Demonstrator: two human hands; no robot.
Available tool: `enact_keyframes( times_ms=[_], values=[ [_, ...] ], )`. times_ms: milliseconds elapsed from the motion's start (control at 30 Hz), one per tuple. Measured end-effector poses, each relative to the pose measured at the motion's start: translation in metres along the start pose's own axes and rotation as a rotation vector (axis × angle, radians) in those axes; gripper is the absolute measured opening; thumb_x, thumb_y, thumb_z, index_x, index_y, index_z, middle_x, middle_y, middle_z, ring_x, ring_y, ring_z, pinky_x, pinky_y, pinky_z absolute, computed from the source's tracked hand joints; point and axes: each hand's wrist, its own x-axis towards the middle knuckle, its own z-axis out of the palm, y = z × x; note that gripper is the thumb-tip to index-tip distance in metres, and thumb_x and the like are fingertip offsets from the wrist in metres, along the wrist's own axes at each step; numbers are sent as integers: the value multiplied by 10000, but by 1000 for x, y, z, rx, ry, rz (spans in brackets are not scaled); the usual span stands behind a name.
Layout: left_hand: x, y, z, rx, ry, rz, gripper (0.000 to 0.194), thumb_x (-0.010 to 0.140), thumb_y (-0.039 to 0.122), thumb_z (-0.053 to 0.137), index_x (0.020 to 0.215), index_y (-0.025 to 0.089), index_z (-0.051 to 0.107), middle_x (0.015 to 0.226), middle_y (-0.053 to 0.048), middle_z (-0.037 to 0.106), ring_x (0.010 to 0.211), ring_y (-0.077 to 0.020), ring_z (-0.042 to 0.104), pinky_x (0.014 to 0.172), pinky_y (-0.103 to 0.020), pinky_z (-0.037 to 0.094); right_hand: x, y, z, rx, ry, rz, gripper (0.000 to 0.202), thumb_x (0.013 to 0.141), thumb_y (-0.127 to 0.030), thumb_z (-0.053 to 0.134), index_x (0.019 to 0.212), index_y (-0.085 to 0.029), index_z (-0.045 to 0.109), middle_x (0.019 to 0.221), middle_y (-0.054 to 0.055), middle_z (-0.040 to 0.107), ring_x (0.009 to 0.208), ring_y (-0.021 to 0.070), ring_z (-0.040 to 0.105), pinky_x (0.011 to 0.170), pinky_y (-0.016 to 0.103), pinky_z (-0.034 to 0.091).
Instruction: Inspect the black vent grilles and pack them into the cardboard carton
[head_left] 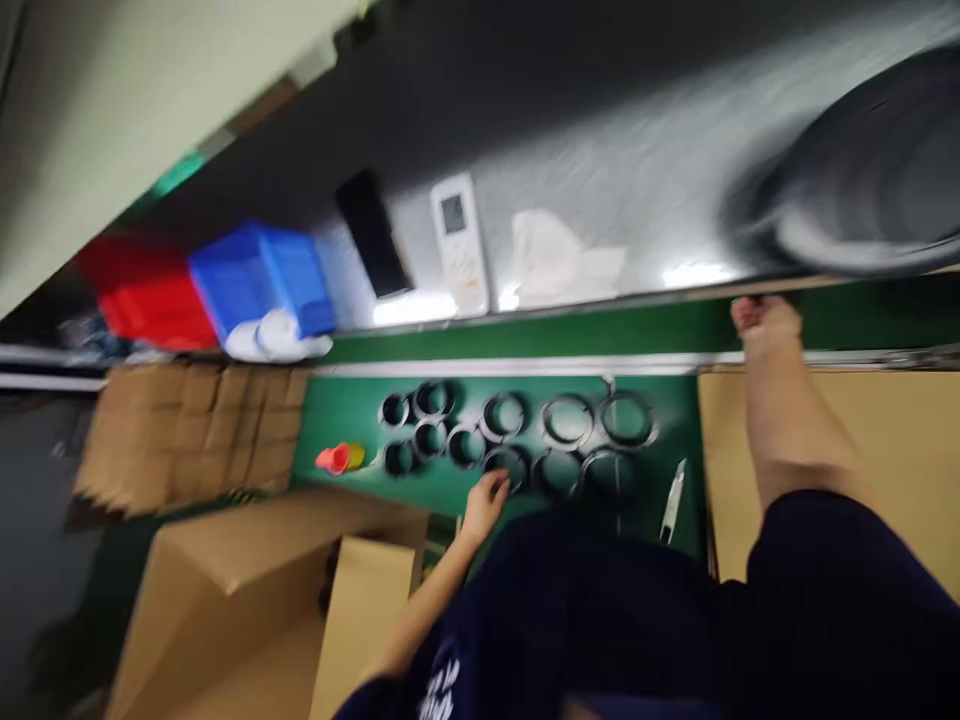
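Note:
Two rows of black rings of various sizes, among them a large ring (pixel 568 421), lie on the green table mat (pixel 360 400). My left hand (pixel 484 505) is at the near row, thumb and fingers pinched at the rim of a black ring (pixel 517 460). Far to the right, my right hand (pixel 766 318) reaches over a cardboard sheet (pixel 862 450) to just below the shelf edge. Its fingers are curled in, and blur hides what they may hold. A white utility knife (pixel 673 502) lies right of the rings.
An open cardboard box (pixel 225 560) stands front left, with stacked cardboard pieces (pixel 195 430) behind it. An orange-yellow object (pixel 341 458) lies nearby. The shelf holds a blue bin (pixel 262 275), a red bin (pixel 154 300), a phone (pixel 373 235), a remote (pixel 460 245) and a dark round object (pixel 877 170).

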Motion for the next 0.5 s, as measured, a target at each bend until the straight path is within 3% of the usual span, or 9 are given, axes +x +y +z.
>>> enact_keyframes(
  times_ms=[100, 200, 267, 333, 400, 500],
  values=[
    [20, 7, 18, -114, -11, -39, 363, 758, 505, 748, 964, 207, 745, 1063, -121, 757, 1002, -263, 705, 1017, -473, 544, -48, 39, 7, -80, -100, 186, 359, 1034, -49, 396, 722, -180, 519, 580, -31, 521, 494, 62, 553, 560, 189, 559],
    [20, 6, 26, -280, -36, -13, 500, 770, 536, 768, 1128, 190, 721, 1150, -141, 743, 1070, -261, 700, 1018, -463, 545, -150, 92, -13, -203, -459, 365, 288, 906, -44, 641, 712, -194, 489, 590, -27, 596, 537, 108, 646, 589, 237, 605],
    [16, 12, 24, -541, -86, 36, 673, 780, 597, 756, 1335, 239, 627, 1361, -141, 667, 1209, -276, 660, 1038, -479, 535, -230, 129, -36, -368, -723, 494, 375, 791, -161, 832, 715, -205, 467, 664, -3, 675, 622, 168, 718, 592, 267, 621],
    [13, 23, 15, -917, -160, 81, 800, 766, 667, 751, 1438, 287, 540, 1530, -132, 541, 1331, -309, 589, 1078, -522, 505, -303, 162, -58, -498, -940, 582, 431, 705, -313, 927, 769, -212, 513, 750, 13, 724, 692, 198, 750, 636, 292, 638],
    [10, 32, -1, -1241, -222, 117, 849, 746, 729, 734, 1434, 266, 549, 1556, -144, 508, 1384, -347, 539, 1117, -567, 460, -359, 187, -72, -571, -1106, 641, 456, 678, -436, 939, 874, -217, 591, 841, 31, 751, 754, 206, 761, 689, 312, 647],
    [3, 35, -31, -1434, -253, 179, 850, 799, 794, 615, 1439, 238, 551, 1529, -146, 536, 1421, -366, 499, 1148, -609, 411, -404, 205, -76, -721, -1298, 641, 514, 725, -593, 867, 994, -204, 666, 988, 82, 762, 830, 216, 755, 708, 333, 641]
  ],
)
